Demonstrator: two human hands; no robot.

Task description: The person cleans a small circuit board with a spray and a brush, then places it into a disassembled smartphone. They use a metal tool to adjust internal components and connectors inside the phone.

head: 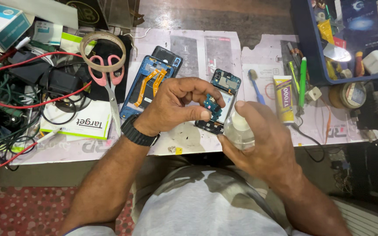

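Circuit board (213, 106), small and blue-green, is pinched between the thumb and fingers of the left hand (171, 105) above the table (259, 57). Right hand (263, 140) has its fingers closed around a clear plastic bottle (238, 127), just beside the board. Beneath them an opened phone frame (226, 83) lies on the table, and a blue phone frame (147, 83) with orange flex cables lies left of it. Pink-handled scissors (106, 76) lie further left.

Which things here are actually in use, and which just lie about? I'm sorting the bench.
In use:
left hand pinching a small circuit board
right hand holding a clear bottle
opened phone beneath

Lying about:
scissors
tape roll
blue phone frame
glue tube
toothbrush
cables
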